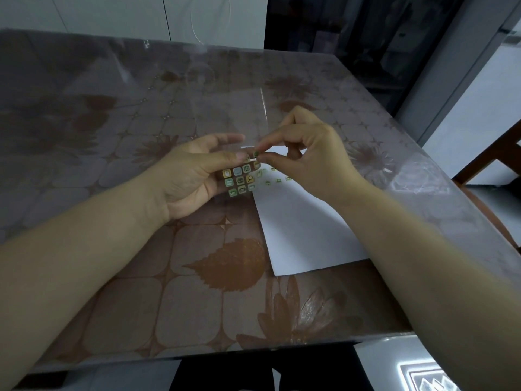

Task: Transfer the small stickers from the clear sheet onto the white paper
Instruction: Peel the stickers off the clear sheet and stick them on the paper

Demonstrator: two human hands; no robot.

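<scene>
One floral-covered table [112, 136] carries one white paper [304, 230], with about six small stickers [278, 180] stuck near its top edge. The left hand [194, 176] grips one clear sheet [236, 187] bearing roughly ten square stickers [249, 178]. The right hand [310, 156] pinches a single green sticker [256, 154] between thumb and forefinger at the sheet's top.

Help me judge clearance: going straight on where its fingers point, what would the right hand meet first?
Probably the thumb of the left hand, on the clear sheet: the right hand, fingers pinching a sticker, points leftward at it, nearly touching; depth unclear.
</scene>
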